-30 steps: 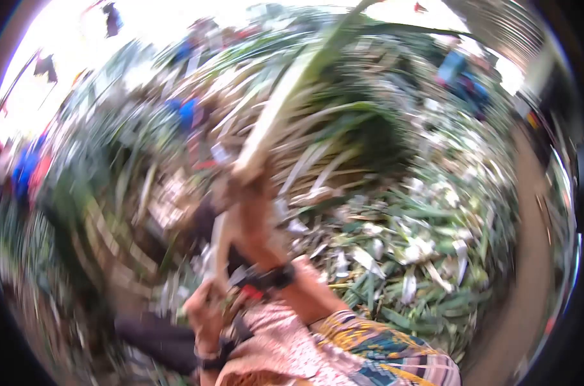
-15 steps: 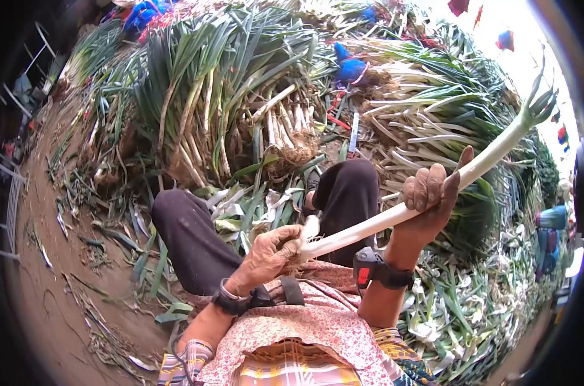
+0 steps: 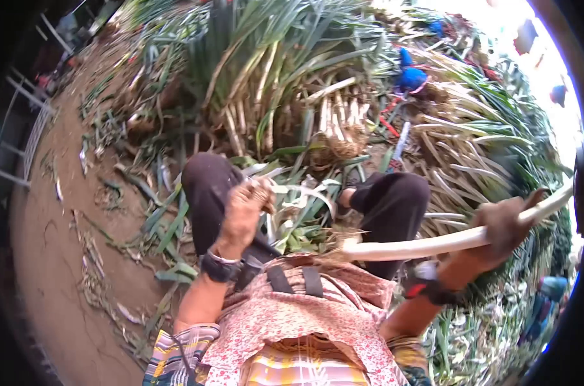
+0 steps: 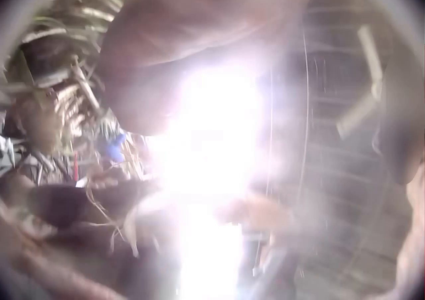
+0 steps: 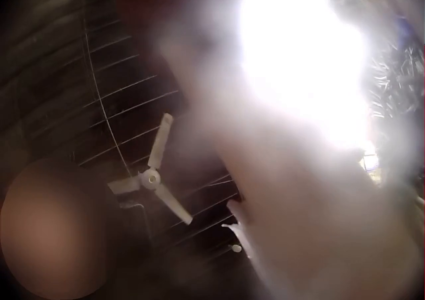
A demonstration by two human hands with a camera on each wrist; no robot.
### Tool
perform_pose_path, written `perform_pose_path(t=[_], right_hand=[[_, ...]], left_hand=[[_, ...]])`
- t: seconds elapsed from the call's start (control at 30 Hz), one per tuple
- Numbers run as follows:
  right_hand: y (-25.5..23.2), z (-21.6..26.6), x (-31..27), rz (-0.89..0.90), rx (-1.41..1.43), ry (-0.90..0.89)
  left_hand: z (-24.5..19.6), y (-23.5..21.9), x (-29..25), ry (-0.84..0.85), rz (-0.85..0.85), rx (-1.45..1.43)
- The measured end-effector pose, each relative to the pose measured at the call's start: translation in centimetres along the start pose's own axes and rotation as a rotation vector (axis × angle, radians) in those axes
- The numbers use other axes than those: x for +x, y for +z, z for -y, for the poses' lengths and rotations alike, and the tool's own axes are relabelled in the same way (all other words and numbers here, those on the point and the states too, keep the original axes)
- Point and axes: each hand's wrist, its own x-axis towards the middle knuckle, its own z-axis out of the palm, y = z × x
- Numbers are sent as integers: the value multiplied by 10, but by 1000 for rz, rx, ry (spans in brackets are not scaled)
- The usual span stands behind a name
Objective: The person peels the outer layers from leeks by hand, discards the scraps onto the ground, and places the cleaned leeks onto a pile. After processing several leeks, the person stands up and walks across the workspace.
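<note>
My right hand point(image 3: 503, 230) grips the pale shaft of a long leek point(image 3: 421, 248), which lies slanted across the lap in the head view. Its root end, with a tuft of fine roots, points left above the apron, and the upper end runs off past the right edge. Raised over the knee on the left, my left hand point(image 3: 242, 212) has curled fingers and pinches a thin whitish strip of leek skin point(image 3: 308, 192) trailing to the right. That hand is apart from the leek. Glare washes out much of both wrist views.
Upright bundles of leeks point(image 3: 266, 83) with roots stand ahead. A heap of pale-stemmed leeks point(image 3: 466, 148) lies to the right, near a blue bundle point(image 3: 411, 78). Leaf scraps point(image 3: 469, 334) cover the ground at right, and bare soil point(image 3: 66, 276) shows at left. A ceiling fan point(image 5: 151, 178) hangs overhead.
My left hand has left the leek's root end and moved up and left with a strip of skin. The right hand has carried the leek rightward, and it lies flatter.
</note>
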Motion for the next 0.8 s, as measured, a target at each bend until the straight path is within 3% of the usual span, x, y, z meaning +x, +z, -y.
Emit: perform_pose_path(t=[0.07,0.1,0.13,0.17,0.2,0.27,0.3,0.4,0.5,0.57,0.67,0.7,0.77,0.8], right_hand=[[-6,36,43,105,-11,140],[-20,55,69,99,-158,133],[-41,73,97,53,-442,90],[-70,82,123,-23,-834,56],[-99,87,145,-65,-1214,32],[-143,75,156,2,-1589,9],[-156,60,155,84,-1608,-8],[-160,-21,133,343,-1316,-18],[-82,-136,84,-215,-780,434],[-40,-182,62,-302,-606,587],[-24,-218,34,-183,-627,724],[-15,-222,28,-144,-675,753],[-14,-231,16,-87,-820,799],[-16,-233,11,-120,-777,826]], left_hand=[[-27,-20,-12,94,-115,43],[-34,-33,-16,160,-131,30],[-35,-48,-21,220,-113,-39],[-49,-53,-35,112,-153,14],[-49,-52,-40,129,-86,275],[-57,-23,-53,41,-20,183],[-62,-21,-58,22,-50,357],[-78,-30,-65,298,-246,267],[-120,-56,-105,401,-431,535],[-139,-78,-124,418,-577,586],[-125,-125,-146,419,-692,551],[-114,-130,-150,292,-803,540],[-88,-137,-155,29,-838,420],[-61,-177,-153,-151,-884,142]])
